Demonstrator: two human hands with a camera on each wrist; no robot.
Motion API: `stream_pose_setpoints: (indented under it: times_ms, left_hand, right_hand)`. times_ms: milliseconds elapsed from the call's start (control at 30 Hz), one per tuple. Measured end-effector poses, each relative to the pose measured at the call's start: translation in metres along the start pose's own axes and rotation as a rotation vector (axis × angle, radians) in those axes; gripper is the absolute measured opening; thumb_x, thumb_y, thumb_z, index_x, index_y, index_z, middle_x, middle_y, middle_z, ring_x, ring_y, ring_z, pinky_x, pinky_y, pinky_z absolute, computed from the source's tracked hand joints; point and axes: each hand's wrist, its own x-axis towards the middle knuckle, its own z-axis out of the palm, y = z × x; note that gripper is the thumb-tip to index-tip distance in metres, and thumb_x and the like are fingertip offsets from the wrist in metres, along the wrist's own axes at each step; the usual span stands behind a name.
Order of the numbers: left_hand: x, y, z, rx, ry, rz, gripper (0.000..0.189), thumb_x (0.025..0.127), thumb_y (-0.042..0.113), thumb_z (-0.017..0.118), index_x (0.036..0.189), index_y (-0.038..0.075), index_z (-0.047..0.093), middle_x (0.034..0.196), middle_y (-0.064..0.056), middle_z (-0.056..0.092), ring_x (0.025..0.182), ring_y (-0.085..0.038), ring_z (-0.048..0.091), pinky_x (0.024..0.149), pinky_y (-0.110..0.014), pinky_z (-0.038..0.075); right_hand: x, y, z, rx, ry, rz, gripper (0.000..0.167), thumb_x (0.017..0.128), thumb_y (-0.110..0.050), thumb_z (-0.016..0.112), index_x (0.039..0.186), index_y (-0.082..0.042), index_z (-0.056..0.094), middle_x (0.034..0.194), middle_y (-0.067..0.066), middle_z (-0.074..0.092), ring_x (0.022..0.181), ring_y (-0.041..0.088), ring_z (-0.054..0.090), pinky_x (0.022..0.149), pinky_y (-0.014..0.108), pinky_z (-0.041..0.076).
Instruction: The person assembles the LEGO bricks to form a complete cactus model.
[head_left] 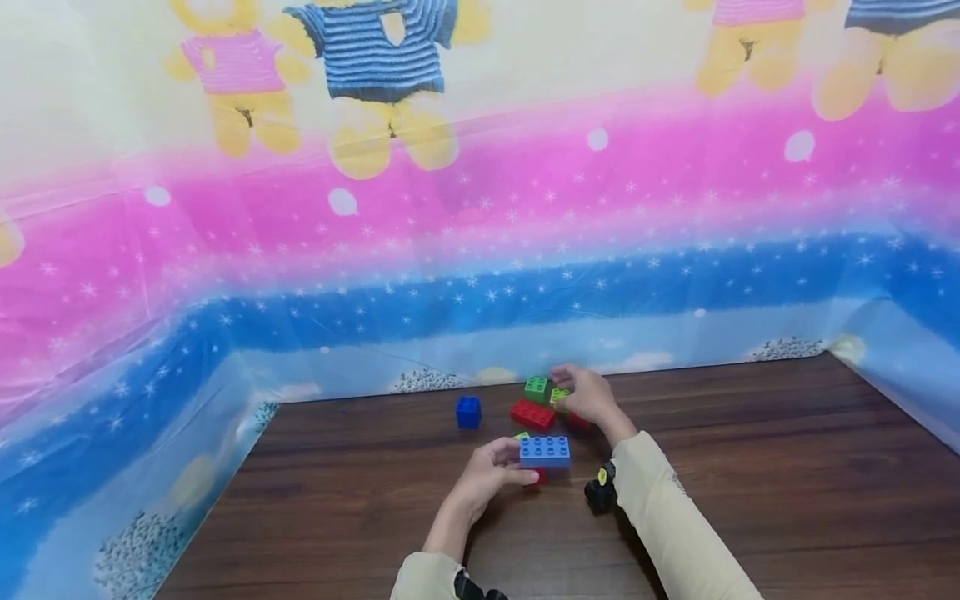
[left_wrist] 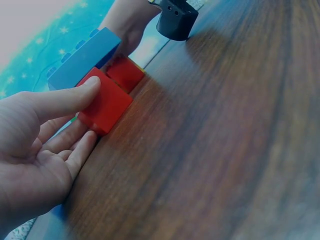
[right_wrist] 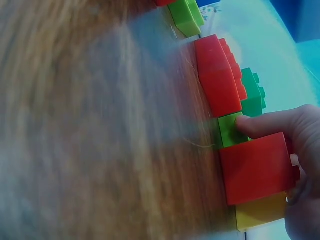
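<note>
My left hand (head_left: 480, 482) pinches a red brick (left_wrist: 106, 102) between thumb and fingers. Across its top lies a long light-blue brick (head_left: 545, 452) with two rows of studs. A bit of lime green (head_left: 522, 435) peeks out behind the blue one. Farther back, my right hand (head_left: 592, 396) holds a small lime green brick (right_wrist: 231, 131), its thumb on the near face; the other fingers are mostly hidden. Close around that hand are a red brick (right_wrist: 255, 169), a yellow brick (right_wrist: 262, 210), another red brick (head_left: 532, 414) and a green brick (head_left: 537, 387).
A dark-blue brick (head_left: 468, 412) stands apart on the left of the wooden table (head_left: 337, 500). Behind the table's far edge hangs a printed cloth (head_left: 480, 308), which also runs along both sides. Black wrist cameras (head_left: 600, 492) sit on both forearms.
</note>
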Motion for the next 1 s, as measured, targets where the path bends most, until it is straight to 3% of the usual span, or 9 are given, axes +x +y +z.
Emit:
stream_pose_setpoints:
  times_ms: [200, 567, 1000]
  left_hand:
    - [-0.0020, -0.0007, -0.0012, 0.002, -0.002, -0.008, 0.042, 0.083, 0.008, 0.076, 0.121, 0.000, 0.061, 0.122, -0.015, 0.068, 0.110, -0.022, 0.066, 0.105, -0.044, 0.048]
    - [-0.0012, 0.0010, -0.0014, -0.018, -0.004, 0.019, 0.040, 0.081, 0.003, 0.076, 0.118, -0.002, 0.062, 0.119, -0.017, 0.069, 0.106, -0.020, 0.067, 0.098, -0.037, 0.053]
    - [0.0004, -0.0001, -0.0028, 0.002, -0.003, 0.020, 0.041, 0.081, 0.007, 0.077, 0.118, 0.000, 0.062, 0.121, -0.015, 0.068, 0.111, -0.023, 0.065, 0.102, -0.042, 0.050]
  right_hand:
    - [-0.0005, -0.0017, 0.0029, -0.022, 0.002, 0.021, 0.052, 0.082, -0.004, 0.072, 0.132, -0.008, 0.058, 0.126, 0.014, 0.066, 0.118, 0.033, 0.060, 0.100, 0.052, 0.048]
    - [-0.0006, -0.0034, 0.0021, -0.043, 0.016, -0.011, 0.050, 0.081, -0.006, 0.073, 0.129, -0.009, 0.060, 0.121, 0.014, 0.067, 0.114, 0.033, 0.062, 0.100, 0.054, 0.047]
    - [-0.0020, -0.0023, 0.0023, -0.031, 0.027, -0.049, 0.043, 0.083, -0.010, 0.073, 0.124, -0.006, 0.062, 0.117, 0.017, 0.068, 0.111, 0.035, 0.063, 0.096, 0.053, 0.050]
